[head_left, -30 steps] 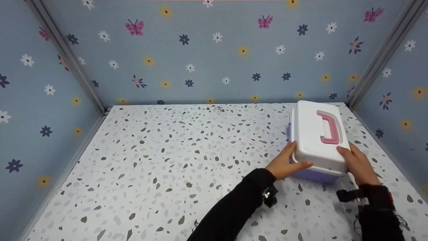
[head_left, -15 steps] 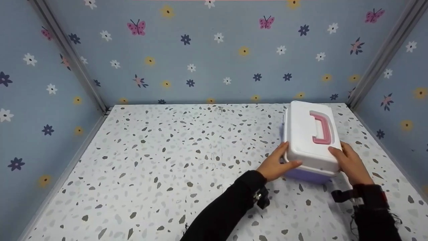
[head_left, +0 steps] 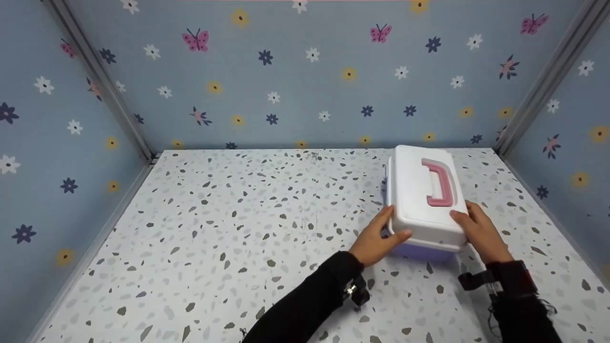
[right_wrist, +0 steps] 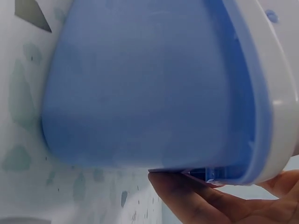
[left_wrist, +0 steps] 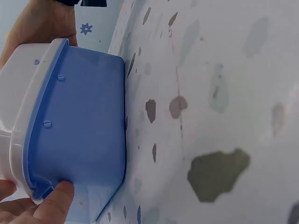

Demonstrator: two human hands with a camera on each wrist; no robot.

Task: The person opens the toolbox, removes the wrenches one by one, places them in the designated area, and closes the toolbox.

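Note:
A lidded storage box [head_left: 426, 190] with a white lid, purple base and pink carry handle [head_left: 446, 186] stands on the right side of the table. In both wrist views its base looks blue and its bottom meets the tabletop. My left hand [head_left: 376, 240] grips the near left corner, thumb across the front and fingers along the left side. At the near right corner, my right hand [head_left: 483, 233] holds the box with its thumb on the lid's edge. The right fingers [right_wrist: 187, 198] reach under the lid's rim. What the box contains is hidden by the lid.
The speckled white tabletop [head_left: 214, 228] extends to the left of the box. Blue flowered panels [head_left: 305, 71] close off the back and both sides, joined by grey metal posts [head_left: 102, 85] at the corners.
The storage box has slid left along the table, staying closed. Both hands have moved left with it, keeping their hold on its near corners.

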